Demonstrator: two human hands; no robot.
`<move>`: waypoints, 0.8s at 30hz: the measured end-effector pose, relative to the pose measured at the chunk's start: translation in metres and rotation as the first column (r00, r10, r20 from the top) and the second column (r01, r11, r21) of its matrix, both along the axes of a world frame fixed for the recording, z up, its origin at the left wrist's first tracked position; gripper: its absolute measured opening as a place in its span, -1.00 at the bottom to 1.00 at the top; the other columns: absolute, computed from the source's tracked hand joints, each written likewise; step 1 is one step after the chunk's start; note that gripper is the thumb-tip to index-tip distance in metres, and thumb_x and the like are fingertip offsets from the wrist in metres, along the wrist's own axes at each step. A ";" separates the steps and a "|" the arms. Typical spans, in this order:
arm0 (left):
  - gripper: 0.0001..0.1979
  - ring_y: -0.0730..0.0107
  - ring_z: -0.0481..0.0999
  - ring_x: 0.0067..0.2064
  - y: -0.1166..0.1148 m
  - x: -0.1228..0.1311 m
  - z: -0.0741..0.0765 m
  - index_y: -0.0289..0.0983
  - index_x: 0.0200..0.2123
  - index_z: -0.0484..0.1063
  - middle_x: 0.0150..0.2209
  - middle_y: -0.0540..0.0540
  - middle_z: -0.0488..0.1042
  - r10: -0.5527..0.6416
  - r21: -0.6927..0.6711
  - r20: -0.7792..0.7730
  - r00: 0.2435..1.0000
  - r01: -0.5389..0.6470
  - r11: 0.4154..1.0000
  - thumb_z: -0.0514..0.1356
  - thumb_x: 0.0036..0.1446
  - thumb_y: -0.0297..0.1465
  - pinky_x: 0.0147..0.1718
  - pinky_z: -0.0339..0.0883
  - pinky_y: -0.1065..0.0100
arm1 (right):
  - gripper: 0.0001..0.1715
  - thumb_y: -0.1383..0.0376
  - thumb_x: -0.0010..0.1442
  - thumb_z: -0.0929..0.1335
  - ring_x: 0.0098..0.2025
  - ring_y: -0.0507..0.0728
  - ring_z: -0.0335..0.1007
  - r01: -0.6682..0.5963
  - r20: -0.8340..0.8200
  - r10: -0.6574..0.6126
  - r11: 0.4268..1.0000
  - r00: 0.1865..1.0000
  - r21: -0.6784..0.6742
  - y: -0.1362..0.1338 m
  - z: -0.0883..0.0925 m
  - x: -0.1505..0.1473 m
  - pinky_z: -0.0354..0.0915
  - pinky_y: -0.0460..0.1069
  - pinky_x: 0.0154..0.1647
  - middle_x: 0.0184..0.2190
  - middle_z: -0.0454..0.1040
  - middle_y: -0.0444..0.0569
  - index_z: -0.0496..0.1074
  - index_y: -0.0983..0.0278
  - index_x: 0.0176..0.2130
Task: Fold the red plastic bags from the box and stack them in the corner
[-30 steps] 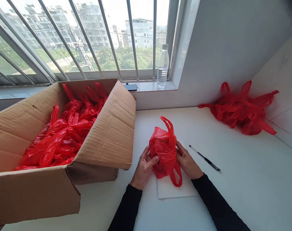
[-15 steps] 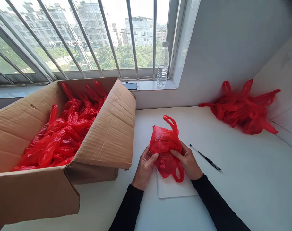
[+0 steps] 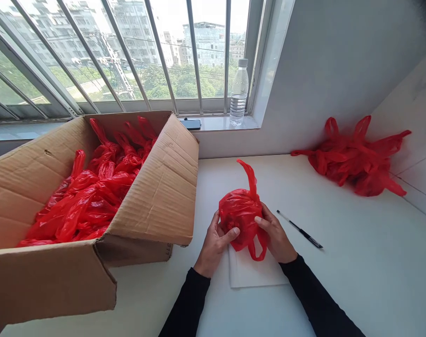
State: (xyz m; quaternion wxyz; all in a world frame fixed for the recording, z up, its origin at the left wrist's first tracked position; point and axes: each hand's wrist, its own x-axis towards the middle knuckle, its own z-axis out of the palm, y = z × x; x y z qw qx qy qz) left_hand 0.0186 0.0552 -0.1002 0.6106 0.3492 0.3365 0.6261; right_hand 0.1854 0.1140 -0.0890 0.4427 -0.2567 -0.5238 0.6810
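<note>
Gripping small red bag (image 3: 241, 213) with left hand (image 3: 213, 243) and right hand (image 3: 276, 236), fingers of both clasped on its sides. Holding it just right of cardboard box (image 3: 160, 187), over white sheet (image 3: 255, 276). Lying farther right of box: pen (image 3: 299, 229), red bag pile (image 3: 353, 161).

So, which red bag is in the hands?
The single red bag over the white paper, between left hand and right hand; others fill the cardboard box or form the far pile.
</note>
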 end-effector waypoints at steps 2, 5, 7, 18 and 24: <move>-0.41 0.07 0.44 0.21 0.001 -0.002 -0.002 -0.16 0.27 0.27 0.19 -0.21 0.47 0.021 -0.010 0.046 0.999 -0.020 1.000 0.34 0.22 -0.41 0.17 0.33 0.15 | -0.39 0.16 0.30 0.41 0.23 0.25 0.31 -0.069 0.071 0.065 0.997 0.995 0.047 0.000 0.001 0.000 0.27 0.14 0.27 0.23 0.38 -0.05 0.27 0.03 0.29; -0.39 0.09 0.46 0.20 0.003 -0.005 -0.004 -0.15 0.31 0.24 0.16 -0.19 0.49 0.011 -0.029 0.084 0.996 -0.009 1.000 0.31 0.23 -0.45 0.15 0.35 0.18 | -0.38 0.19 0.29 0.42 0.21 0.22 0.32 -0.115 0.161 0.098 0.988 0.982 0.098 0.001 0.001 0.000 0.28 0.11 0.25 0.23 0.38 -0.05 0.26 0.06 0.28; -0.38 0.09 0.46 0.19 0.003 -0.005 -0.005 -0.15 0.32 0.23 0.15 -0.19 0.50 -0.007 -0.042 0.091 0.996 0.011 0.999 0.31 0.23 -0.45 0.14 0.35 0.18 | -0.44 0.20 0.32 0.40 0.15 0.19 0.37 -0.082 0.180 0.060 0.990 0.982 0.113 0.001 -0.001 0.000 0.31 0.08 0.20 0.17 0.42 -0.06 0.28 0.06 0.26; -0.49 0.13 0.43 0.19 0.002 -0.001 -0.004 -0.14 0.22 0.36 0.17 -0.15 0.48 0.133 0.014 -0.051 0.990 -0.133 0.991 0.32 0.22 -0.41 0.13 0.31 0.23 | -0.44 0.18 0.33 0.38 0.10 0.20 0.38 0.036 0.206 -0.078 0.979 0.975 0.201 -0.003 -0.004 -0.004 0.35 0.10 0.16 0.11 0.44 -0.05 0.24 0.05 0.26; -0.43 0.24 0.55 -0.01 -0.001 -0.001 0.000 -0.11 0.23 0.38 0.02 -0.07 0.57 0.106 -0.084 0.074 0.992 -0.100 0.991 0.32 0.15 -0.49 -0.07 0.40 0.32 | -0.45 0.18 0.31 0.40 0.04 0.18 0.42 -0.007 0.185 -0.023 0.987 0.982 0.159 -0.002 -0.008 -0.003 0.39 0.08 0.07 0.05 0.45 -0.06 0.25 0.04 0.23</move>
